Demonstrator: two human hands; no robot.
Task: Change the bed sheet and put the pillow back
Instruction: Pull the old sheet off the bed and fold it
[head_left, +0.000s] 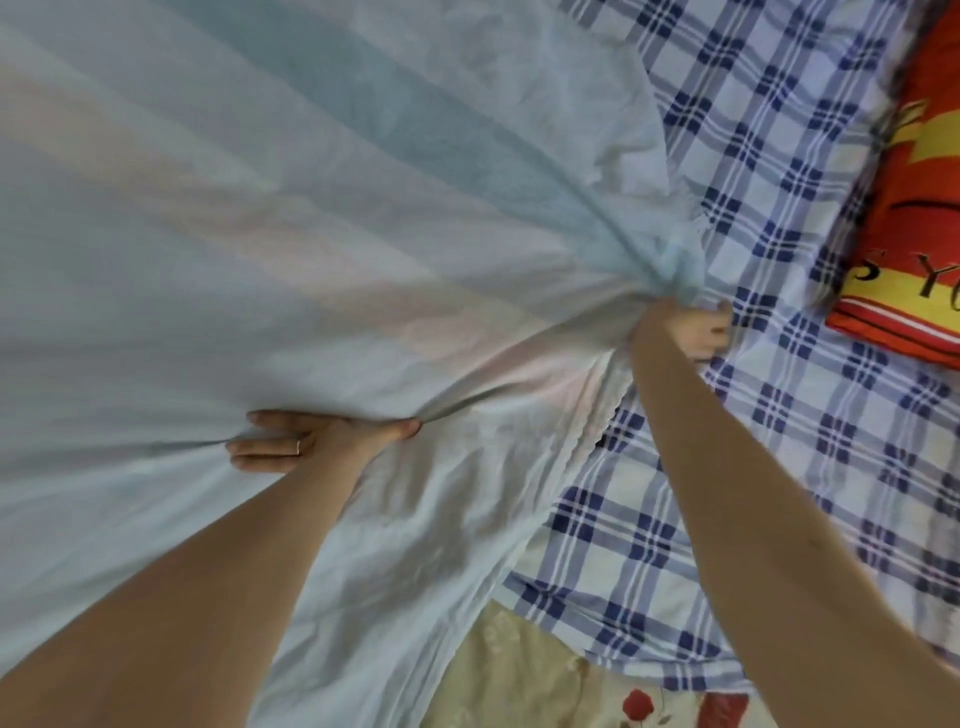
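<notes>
A: Where's the pale sheet (260, 208) rn?
B: Spread over the left & middle, w/ faint blue & pink stripes. Its edge runs diagonally from far centre down to near centre, lying on top of the checked sheet (779, 441).
A: Hands?
B: Right hand (685, 330) is clenched round a bunched bit of the pale sheet's edge, right of centre; creases fan out from the fist. Left hand (311, 439) lies flat on the pale sheet, fingers straight & pointing left, thumb out to the right, fabric puckered around it. Ring (298, 446) on one finger.
A: Left pinching anything?
B: Can't see a pinch, just pressing down.
A: Pillow?
B: Red & yellow pillow (904, 218) w/ black lettering, far right, on the checked sheet, partly out of frame, well apart from both hands.
A: Anything else?
B: Beige floral fabric (519, 675) w/ red roses at the near edge, showing from under both sheets.
</notes>
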